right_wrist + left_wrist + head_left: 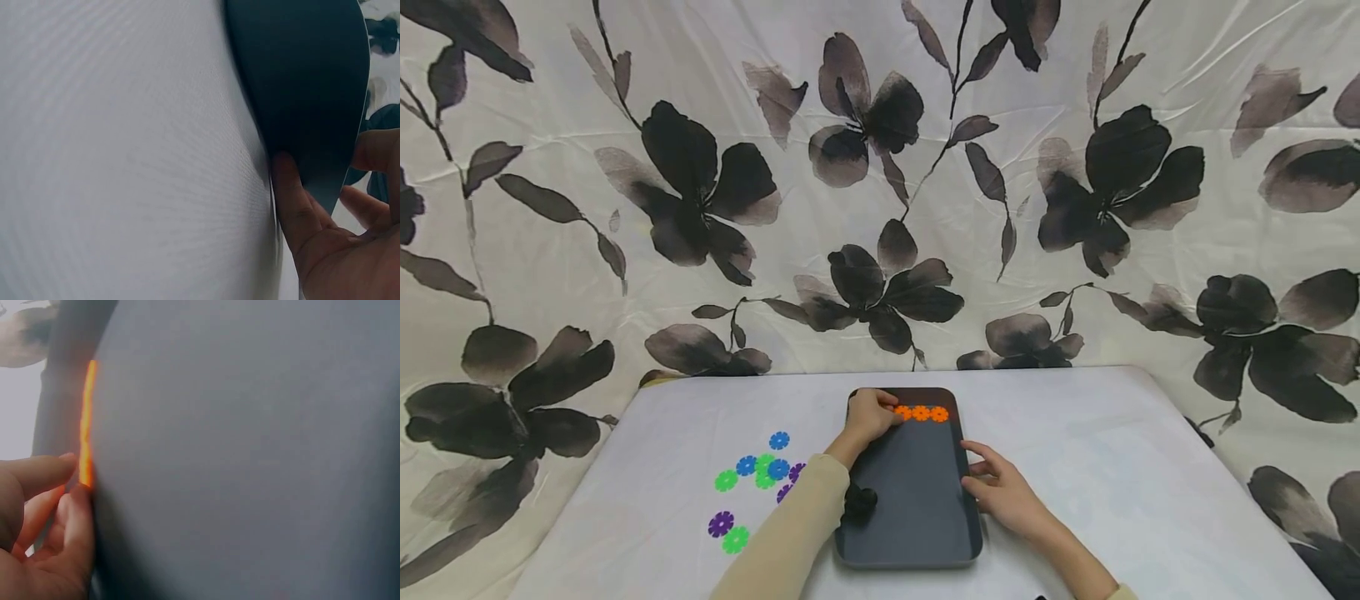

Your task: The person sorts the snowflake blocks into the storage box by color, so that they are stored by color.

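A dark grey baking tray [917, 500] lies lengthwise on the white table. Along its far end runs a row of orange flower-shaped discs [921, 413], seen edge-on as an orange strip in the left wrist view. My left hand [871, 415] reaches over the tray's far left corner and pinches the orange disc at the row's left end, partly hidden by the fingers. At the tray's right side, my right hand [1003, 493] holds the wall, with fingertips at the rim and outer side in the right wrist view.
Left of the tray lie loose flower-shaped discs: several green [736, 540], blue [779, 440] and purple [721, 523], some overlapping. My left forearm partly covers the purple ones nearest the tray. A floral cloth [865, 208] hangs behind the table [1075, 433].
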The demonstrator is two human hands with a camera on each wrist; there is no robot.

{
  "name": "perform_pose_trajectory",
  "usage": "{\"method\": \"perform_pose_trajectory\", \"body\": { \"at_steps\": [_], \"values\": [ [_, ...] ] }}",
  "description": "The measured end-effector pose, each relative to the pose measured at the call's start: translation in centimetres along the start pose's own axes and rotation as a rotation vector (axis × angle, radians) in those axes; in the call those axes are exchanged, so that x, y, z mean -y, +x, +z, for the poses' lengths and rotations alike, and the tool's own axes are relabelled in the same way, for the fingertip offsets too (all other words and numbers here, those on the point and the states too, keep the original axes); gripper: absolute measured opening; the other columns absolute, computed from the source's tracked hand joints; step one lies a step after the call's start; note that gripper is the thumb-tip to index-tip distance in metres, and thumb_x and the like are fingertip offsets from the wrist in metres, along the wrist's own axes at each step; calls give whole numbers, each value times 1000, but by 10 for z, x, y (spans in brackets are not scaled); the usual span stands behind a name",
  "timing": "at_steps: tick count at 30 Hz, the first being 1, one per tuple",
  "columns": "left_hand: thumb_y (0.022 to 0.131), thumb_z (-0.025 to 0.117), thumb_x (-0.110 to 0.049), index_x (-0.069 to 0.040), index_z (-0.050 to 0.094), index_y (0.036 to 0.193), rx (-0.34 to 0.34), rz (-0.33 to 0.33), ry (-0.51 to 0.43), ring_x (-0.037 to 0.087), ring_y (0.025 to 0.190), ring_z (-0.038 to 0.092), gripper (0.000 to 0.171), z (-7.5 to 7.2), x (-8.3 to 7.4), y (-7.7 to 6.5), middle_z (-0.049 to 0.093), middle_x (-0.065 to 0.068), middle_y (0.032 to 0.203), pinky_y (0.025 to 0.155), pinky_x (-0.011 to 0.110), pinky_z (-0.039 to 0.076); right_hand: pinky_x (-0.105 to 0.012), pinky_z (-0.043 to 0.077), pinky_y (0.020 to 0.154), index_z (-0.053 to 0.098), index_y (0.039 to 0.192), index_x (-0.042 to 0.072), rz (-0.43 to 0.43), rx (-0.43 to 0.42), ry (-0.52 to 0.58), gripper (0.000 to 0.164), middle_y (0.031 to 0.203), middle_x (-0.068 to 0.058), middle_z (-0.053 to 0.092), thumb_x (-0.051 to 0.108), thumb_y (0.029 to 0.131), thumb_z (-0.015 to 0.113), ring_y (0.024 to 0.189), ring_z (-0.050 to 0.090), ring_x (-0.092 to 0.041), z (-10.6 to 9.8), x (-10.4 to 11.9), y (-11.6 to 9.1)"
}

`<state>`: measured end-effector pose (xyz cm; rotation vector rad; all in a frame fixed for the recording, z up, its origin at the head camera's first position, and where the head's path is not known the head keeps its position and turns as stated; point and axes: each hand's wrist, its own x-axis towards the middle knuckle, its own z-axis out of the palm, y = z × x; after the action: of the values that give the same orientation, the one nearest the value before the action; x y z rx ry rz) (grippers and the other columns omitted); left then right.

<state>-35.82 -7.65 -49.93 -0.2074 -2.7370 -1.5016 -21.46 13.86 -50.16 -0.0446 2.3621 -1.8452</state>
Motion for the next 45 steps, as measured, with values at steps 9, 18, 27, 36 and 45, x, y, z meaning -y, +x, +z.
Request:
{"method": "perform_pose_trajectory", "body": {
  "at_steps": [9, 18, 27, 36, 45],
  "values": [
    [84, 74, -4, 3, 72, 105, 111, 108, -125, 18, 81, 64, 22, -35, -15, -5, 68, 6, 89, 72, 32, 54, -40, 56, 72, 39, 147, 8, 13, 6, -1, 56, 114, -19, 54, 7, 95, 60, 95, 62, -26, 3, 2, -1],
    [89, 69, -10, -3, 72, 110, 213, 131, -151, 19, 85, 62, 21, -92, -22, -28, 67, 4, 97, 75, 35, 52, -39, 56, 70, 41, 146, 9, 10, -22, -19, 56, 113, -18, 55, 7, 94, 61, 93, 63, -25, 2, 0, 0],
    [92, 67, -13, -5, 71, 111, 205, 112, -91, 33, 87, 62, 20, -144, 12, -60, 68, 9, 96, 73, 42, 51, -40, 56, 68, 43, 145, 10, 12, -40, -31, 55, 111, -18, 55, 6, 94, 62, 92, 62, -26, 4, 1, 0],
    [93, 67, -13, -1, 69, 113, 114, 27, -52, 23, 87, 59, 24, -176, 64, -82, 67, 7, 100, 75, 39, 52, -40, 56, 69, 42, 146, 10, 31, -38, -25, 56, 113, -19, 55, 6, 94, 61, 93, 63, -26, 5, 4, -3],
    [94, 66, -15, -2, 69, 114, 3, -36, 51, 21, 93, 60, 25, -202, 113, -103, 68, 7, 105, 76, 30, 50, -40, 56, 69, 42, 146, 10, 29, -42, -33, 56, 111, -17, 56, 5, 94, 61, 91, 62, -25, 6, 1, -2]
  ]
}}
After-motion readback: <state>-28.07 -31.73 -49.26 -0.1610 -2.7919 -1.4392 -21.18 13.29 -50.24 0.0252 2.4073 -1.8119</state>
